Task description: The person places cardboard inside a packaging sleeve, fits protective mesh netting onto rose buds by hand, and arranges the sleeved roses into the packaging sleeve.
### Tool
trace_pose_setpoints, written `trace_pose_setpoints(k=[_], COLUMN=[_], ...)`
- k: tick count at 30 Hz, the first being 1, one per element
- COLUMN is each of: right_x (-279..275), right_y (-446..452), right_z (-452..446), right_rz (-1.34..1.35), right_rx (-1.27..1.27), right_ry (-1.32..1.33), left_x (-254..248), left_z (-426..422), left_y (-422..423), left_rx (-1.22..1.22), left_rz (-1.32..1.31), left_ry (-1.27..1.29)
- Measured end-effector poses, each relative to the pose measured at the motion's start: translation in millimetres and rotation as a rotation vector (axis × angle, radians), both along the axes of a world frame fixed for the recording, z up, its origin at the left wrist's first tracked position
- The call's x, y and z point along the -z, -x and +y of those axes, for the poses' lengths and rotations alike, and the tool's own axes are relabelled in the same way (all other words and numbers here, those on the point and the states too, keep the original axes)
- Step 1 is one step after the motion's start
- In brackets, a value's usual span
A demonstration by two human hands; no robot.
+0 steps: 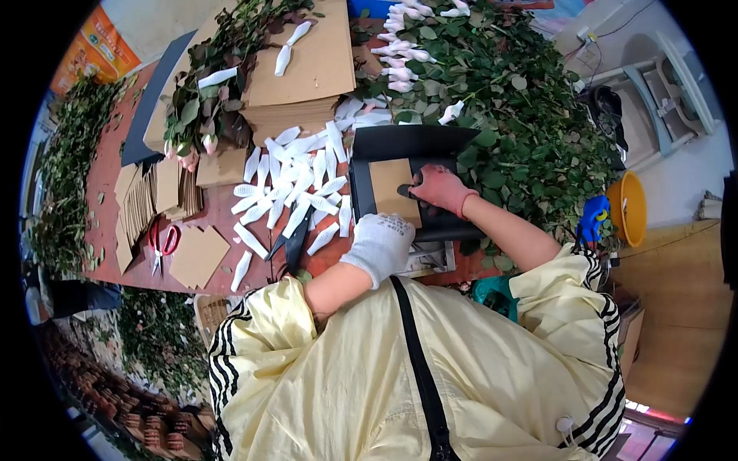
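Head view, going left to right: on the red table [103,192], a fanned row of small cardboard pieces [142,201] is standing beside red-handled scissors [161,250], and a few loose cardboard squares [198,257] are lying just beyond, apparently awaiting use. Behind them a tall stack of large cardboard sheets [327,73] is rising, and nearer the middle many white net sleeves [302,182] are lying heaped, with nothing visibly filling them. The left hand [380,240], in a white glove, is resting curled at the near end of a cardboard panel [390,184]; whether it is gripping anything I cannot tell. That panel is lying flat inside a black holder [415,140], whose far flap is standing raised. The right hand [443,190], in a red glove with dark fingertips, is bending its fingers onto the panel's right edge; whether it is pinching or only pressing I cannot tell. Farther right, sleeved pink buds [398,63] are lying in a row by a broad bank of leafy stems [507,131]. Work on the holder is seemingly standing partway: the panel is already sitting inside, no flower is showing there, and the flap is not yet lying closed.
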State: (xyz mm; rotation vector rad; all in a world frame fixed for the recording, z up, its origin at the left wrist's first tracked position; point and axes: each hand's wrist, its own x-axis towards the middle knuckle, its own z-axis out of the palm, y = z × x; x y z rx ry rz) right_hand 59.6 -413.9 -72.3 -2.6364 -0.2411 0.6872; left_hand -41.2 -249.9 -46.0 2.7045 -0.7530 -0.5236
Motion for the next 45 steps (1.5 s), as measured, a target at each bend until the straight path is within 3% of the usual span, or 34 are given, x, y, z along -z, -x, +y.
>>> trace_pose_setpoints(k=[2, 6, 12, 15, 16, 18, 20, 22, 23, 26, 28, 30, 31, 32, 33, 35, 36, 37, 38, 40, 41, 43, 44, 45], right_x=[-4, -22, -12, -28, -47, -77, -107, -117, -110, -25, 19, 11, 21, 40, 21, -50, -89, -134, -156, -189, -188, -183, -149, -109], right_y=[-1, 0, -2, -3, -2, -23, -60, -101, -131, -195, -210, -213, -222, -239, -247, -272, -290, -302, -339, -391, -407, -434, -449, -450], right_z=[3, 14, 8, 2, -6, -31, -59, -80, -95, -129, -149, -138, -145, -158, -153, -141, -143, -142, -153, -164, -159, -139, -128, -116], right_rz=[0.118, 0.16, 0.124, 0.114, 0.025, -0.234, -0.412, -0.697, -0.747, -0.767, -0.876, -0.658, -0.747, -1.005, -1.006, -1.132, -1.26, -1.328, -1.613, -1.925, -1.926, -1.54, -1.539, -1.614], right_rx=[0.075, 0.043, 0.024, -0.229, -0.309, -0.436, -0.321, -0.253, -0.367, -0.584, -0.771, -0.798, -0.832, -0.828, -0.746, -0.52, -0.418, -0.221, -0.123, 0.065, 0.07, 0.194, 0.127, -0.014], right_ry=[-0.01, 0.064, 0.062, 0.25, 0.236, -0.117, -0.268, -0.047, 0.122, 0.694, 0.732, 0.722, 0.656, 0.43, 0.422, 0.471, 0.289, 0.41, 0.175, 0.204, 0.192, 0.57, 0.803, 0.84], left_x=[0, -18, -25, -14, -13, -15, -22, -19, -20, -16, -17, -24, -24, -25, -26, -22, -15, -10, -13, -23, -22, -17, -14, -15], left_z=[0, 8, -6, -10, -9, -8, -8, -6, -6, -6, -8, -11, -11, -12, -13, -11, -9, -10, -11, -15, -16, -15, -15, -15], left_y=[2, -7, -24, -24, -23, -25, -25, -22, -21, -19, -22, -21, -21, -17, -16, -19, -18, -18, -20, -23, -22, -21, -22, -23], left_rx=[0.014, 0.078, 0.226, 0.212, 0.217, 0.211, 0.215, 0.233, 0.233, 0.227, 0.223, 0.185, 0.179, 0.153, 0.157, 0.139, 0.144, 0.152, 0.136, 0.125, 0.095, 0.08, 0.073, 0.057], left_rz=[-0.103, 0.098, 0.118, 0.093, 0.088, 0.094, 0.121, 0.059, 0.027, -0.007, 0.004, 0.067, 0.066, 0.081, 0.063, 0.038, 0.064, 0.091, 0.095, 0.212, 0.231, 0.244, 0.261, 0.3], left_ry=[0.01, 0.056, -0.052, -0.069, -0.06, -0.053, -0.043, 0.002, 0.01, -0.009, -0.043, -0.079, -0.096, -0.098, -0.113, -0.131, -0.103, -0.075, -0.076, -0.131, -0.129, -0.119, -0.097, -0.112])
